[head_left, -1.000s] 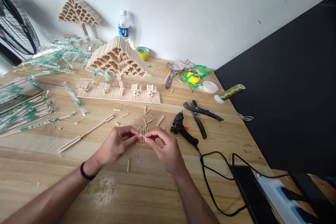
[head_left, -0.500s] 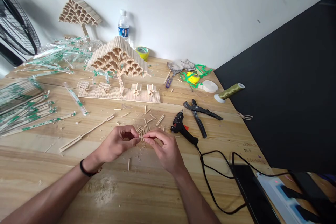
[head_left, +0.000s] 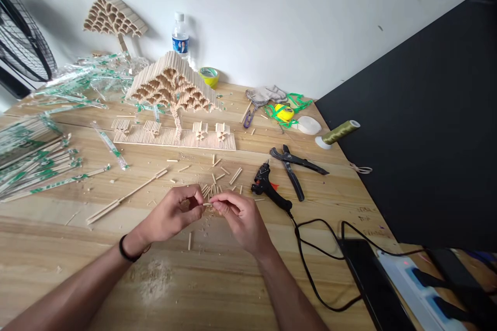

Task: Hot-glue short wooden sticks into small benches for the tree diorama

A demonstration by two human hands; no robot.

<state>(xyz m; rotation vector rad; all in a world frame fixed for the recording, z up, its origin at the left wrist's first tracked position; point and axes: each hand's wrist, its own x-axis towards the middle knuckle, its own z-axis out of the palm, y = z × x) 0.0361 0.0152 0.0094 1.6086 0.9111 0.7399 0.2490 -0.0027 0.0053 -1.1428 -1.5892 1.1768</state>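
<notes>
Between my fingertips is a short wooden stick, held level just above the table. My left hand, with a black band at the wrist, pinches its left end. My right hand pinches the right end. Just beyond my fingers lies a loose pile of short cut sticks, partly hidden by my hands. One more short stick rests on the table nearer to me. Farther back stands a tree model built of sticks, on a slatted stick base with several small stick pieces along it.
To the right lie a black glue gun with its cord and black-handled cutters. Wrapped sticks fill the left side. A second tree model, a water bottle, yellow tape and a thread spool stand farther off.
The view has shifted slightly. Both hands keep their pinch on the small stick in nearly the same place, and the objects on the table stay where they were.
</notes>
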